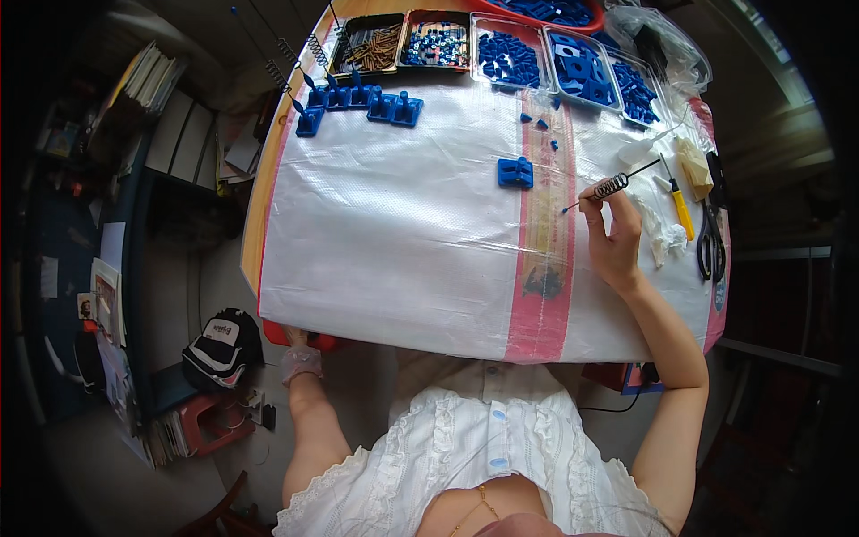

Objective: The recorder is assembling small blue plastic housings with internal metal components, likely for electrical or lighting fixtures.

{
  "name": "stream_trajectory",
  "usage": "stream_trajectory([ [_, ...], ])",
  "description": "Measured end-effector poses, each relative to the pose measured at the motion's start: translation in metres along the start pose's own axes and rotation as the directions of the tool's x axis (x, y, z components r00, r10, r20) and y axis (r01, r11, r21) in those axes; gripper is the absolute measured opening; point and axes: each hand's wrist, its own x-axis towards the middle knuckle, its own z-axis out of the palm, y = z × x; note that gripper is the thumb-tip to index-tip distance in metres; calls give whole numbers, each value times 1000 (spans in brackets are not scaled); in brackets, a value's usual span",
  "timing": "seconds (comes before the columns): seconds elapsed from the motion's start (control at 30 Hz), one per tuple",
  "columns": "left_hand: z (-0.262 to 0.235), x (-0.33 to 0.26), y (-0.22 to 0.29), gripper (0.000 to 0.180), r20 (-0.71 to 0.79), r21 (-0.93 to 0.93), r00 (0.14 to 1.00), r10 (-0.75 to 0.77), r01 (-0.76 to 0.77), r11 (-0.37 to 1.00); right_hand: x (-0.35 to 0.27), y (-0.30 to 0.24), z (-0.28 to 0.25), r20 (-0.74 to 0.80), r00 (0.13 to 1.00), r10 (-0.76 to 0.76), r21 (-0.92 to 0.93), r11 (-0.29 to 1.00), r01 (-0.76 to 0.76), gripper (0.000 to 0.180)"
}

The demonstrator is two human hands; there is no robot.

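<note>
My right hand pinches a thin wire with a black coil spring in its middle. A small blue tip sits on the wire's lower left end. Left of it, a square blue plastic piece with a raised middle lies on the white woven sheet. Several small blue plastic bits are scattered beyond that piece. Past the table's left front corner is my left hand, beside something red, with a pale band at the wrist. The table edge hides most of its fingers.
Along the far edge stand trays of brass-coloured parts, small metal parts and blue parts. Blue assemblies, some with spring wires, line the far left. Black scissors and a yellow-handled screwdriver lie at right.
</note>
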Motion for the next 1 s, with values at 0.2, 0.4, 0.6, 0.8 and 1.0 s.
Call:
stream_trajectory([
  [0.2,10,9,2,33,-61,-158,995,-75,65,985,0,0,0,4,1000,0,-1,1000,0,15],
  [0.4,23,30,-3,34,-31,-204,999,-23,16,979,2,1,1,5,1000,-17,-4,1000,17,15],
  [0.6,21,28,2,34,-47,-167,998,-29,21,986,0,2,0,-2,1000,-13,-26,1000,13,15],
  [0.8,19,32,5,33,-36,-218,999,-25,16,976,2,-1,0,11,1000,-18,-37,999,18,15],
  [1.0,23,29,4,33,-113,-215,993,-44,19,976,2,-2,-1,4,1000,-16,-23,1000,16,15],
])
